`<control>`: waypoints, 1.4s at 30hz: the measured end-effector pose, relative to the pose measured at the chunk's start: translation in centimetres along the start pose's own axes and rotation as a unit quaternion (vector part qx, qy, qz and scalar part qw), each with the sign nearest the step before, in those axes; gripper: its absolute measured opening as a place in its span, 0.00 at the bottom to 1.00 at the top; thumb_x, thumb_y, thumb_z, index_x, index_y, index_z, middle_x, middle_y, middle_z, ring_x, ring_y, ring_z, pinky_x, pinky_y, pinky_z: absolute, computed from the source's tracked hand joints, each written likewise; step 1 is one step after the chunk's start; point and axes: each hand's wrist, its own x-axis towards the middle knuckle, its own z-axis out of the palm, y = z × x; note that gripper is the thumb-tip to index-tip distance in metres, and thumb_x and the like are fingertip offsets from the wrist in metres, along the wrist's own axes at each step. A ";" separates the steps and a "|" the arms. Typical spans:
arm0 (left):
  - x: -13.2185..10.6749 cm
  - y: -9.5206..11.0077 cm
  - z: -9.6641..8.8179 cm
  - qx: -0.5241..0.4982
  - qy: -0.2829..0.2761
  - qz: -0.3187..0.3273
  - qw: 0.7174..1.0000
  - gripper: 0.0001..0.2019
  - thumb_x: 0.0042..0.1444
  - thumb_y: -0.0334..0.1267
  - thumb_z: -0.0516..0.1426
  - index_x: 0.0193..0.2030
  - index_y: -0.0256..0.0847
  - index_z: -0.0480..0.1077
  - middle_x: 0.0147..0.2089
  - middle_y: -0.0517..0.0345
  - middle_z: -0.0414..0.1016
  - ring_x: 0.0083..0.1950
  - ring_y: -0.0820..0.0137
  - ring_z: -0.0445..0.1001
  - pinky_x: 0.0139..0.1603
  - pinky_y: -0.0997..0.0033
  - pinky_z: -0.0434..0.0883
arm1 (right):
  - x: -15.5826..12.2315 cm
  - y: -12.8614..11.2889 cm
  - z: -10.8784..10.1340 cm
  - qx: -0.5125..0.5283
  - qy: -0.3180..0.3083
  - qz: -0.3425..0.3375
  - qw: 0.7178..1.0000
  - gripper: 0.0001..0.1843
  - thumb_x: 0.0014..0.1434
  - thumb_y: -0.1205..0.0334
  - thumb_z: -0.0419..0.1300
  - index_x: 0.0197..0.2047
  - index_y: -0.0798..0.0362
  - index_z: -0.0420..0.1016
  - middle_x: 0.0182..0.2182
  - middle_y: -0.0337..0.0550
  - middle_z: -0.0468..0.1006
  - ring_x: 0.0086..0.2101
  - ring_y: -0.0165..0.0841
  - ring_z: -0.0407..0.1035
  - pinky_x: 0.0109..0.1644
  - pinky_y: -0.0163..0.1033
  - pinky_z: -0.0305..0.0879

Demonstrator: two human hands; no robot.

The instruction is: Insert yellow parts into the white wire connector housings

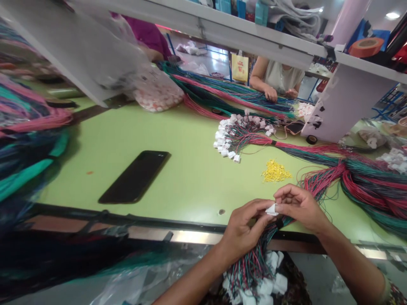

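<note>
Head view, the only one, clock centred on the hands: left hand (246,223) is pinching a small white connector (271,209) between thumb and fingers, right hand (300,207) is pinching at the same piece, both grips narrow; can't tell if a yellow bit is in there too. Connector is sitting just above the counter's near edge. Progress, as a judgement: this one piece is being worked, so looks unfinished; wire bundle (259,254) at 6 o'clock is hanging over the edge, its ends carrying many white housings (265,286), but which are done isn't showing. Yellow bits (276,171) are lying heaped at 12, so supply is remaining. Second connector cluster (225,142) is lying at 11, finished or waiting, can't tell. Green counter (190,182): black phone (135,177) is lying flat near 9, thick wire hanks (375,190) are spreading at 3, more wires (38,114), blurred, are piling toward 10, plastic bag (159,91) of small pale pieces is resting between 10 and 11. Room: white shelf (222,25) is running across above the counter, orange tape roll (365,46) is lying up at 1, co-worker (276,78) is sitting across at 12 with hands near wires, purple sleeve (144,34) is showing at 11.
</note>
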 end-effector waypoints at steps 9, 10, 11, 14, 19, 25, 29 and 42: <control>0.7 0.7 -7.8 -0.095 0.218 -0.132 0.962 0.14 0.50 0.39 0.66 0.45 0.43 0.78 0.31 0.60 0.78 0.24 0.77 0.66 0.21 0.80 0.64 | -2.1 0.1 -1.6 -0.419 -0.108 -0.203 0.878 0.09 0.64 0.59 0.64 0.48 0.49 0.77 0.45 0.47 0.80 0.49 0.42 0.71 0.53 0.51 0.66; 0.4 0.6 -8.8 -0.077 0.193 -0.158 0.966 0.11 0.50 0.40 0.67 0.41 0.42 0.79 0.27 0.62 0.76 0.22 0.78 0.63 0.20 0.81 0.62 | -2.4 0.3 -1.3 -0.449 -0.138 -0.208 0.858 0.12 0.64 0.58 0.64 0.50 0.50 0.76 0.47 0.48 0.79 0.50 0.43 0.70 0.55 0.53 0.64; 0.1 0.6 -9.8 -0.056 0.156 -0.183 0.969 0.08 0.50 0.41 0.66 0.36 0.42 0.78 0.24 0.63 0.73 0.20 0.78 0.62 0.19 0.81 0.62 | -2.7 0.4 -1.0 -0.472 -0.158 -0.213 0.841 0.14 0.64 0.56 0.64 0.51 0.51 0.75 0.48 0.49 0.79 0.51 0.44 0.69 0.55 0.53 0.63; -0.6 1.2 -11.9 0.014 -0.093 -0.234 0.968 0.07 0.55 0.43 0.63 0.31 0.43 0.78 0.24 0.60 0.76 0.22 0.72 0.70 0.24 0.74 0.70 | -3.0 1.2 0.3 -0.514 -0.178 -0.227 0.808 0.18 0.65 0.52 0.62 0.53 0.53 0.73 0.44 0.50 0.79 0.48 0.44 0.68 0.53 0.51 0.63; -0.6 1.9 -12.3 0.106 -0.267 -0.094 0.953 0.10 0.53 0.37 0.63 0.43 0.47 0.81 0.47 0.49 0.82 0.48 0.59 0.80 0.49 0.60 0.76 | -2.3 2.1 1.3 -0.560 -0.202 -0.209 0.776 0.15 0.65 0.54 0.63 0.47 0.57 0.75 0.39 0.49 0.77 0.40 0.41 0.68 0.45 0.43 0.65; 0.0 -0.2 -11.0 0.165 -0.098 -0.098 0.976 0.11 0.57 0.43 0.61 0.46 0.46 0.78 0.49 0.51 0.81 0.47 0.61 0.80 0.48 0.59 0.77 | -2.8 1.6 1.0 -0.600 -0.178 -0.238 0.742 0.15 0.72 0.54 0.52 0.41 0.55 0.73 0.35 0.47 0.76 0.35 0.37 0.67 0.37 0.40 0.61; 0.7 -1.1 -9.6 0.160 -0.017 -0.041 0.986 0.10 0.57 0.42 0.61 0.44 0.45 0.78 0.49 0.51 0.80 0.47 0.61 0.79 0.49 0.58 0.77 | -3.5 1.3 0.4 -0.584 -0.136 -0.293 0.744 0.22 0.75 0.54 0.41 0.42 0.55 0.72 0.36 0.49 0.77 0.34 0.37 0.67 0.37 0.41 0.61; 0.9 -3.1 -6.1 0.139 -0.170 0.052 0.974 0.11 0.65 0.37 0.54 0.48 0.45 0.76 0.46 0.49 0.82 0.47 0.61 0.78 0.49 0.57 0.74 | -4.8 1.2 -0.2 -0.551 -0.164 -0.333 0.747 0.24 0.76 0.56 0.36 0.44 0.55 0.71 0.36 0.50 0.77 0.35 0.37 0.68 0.38 0.40 0.64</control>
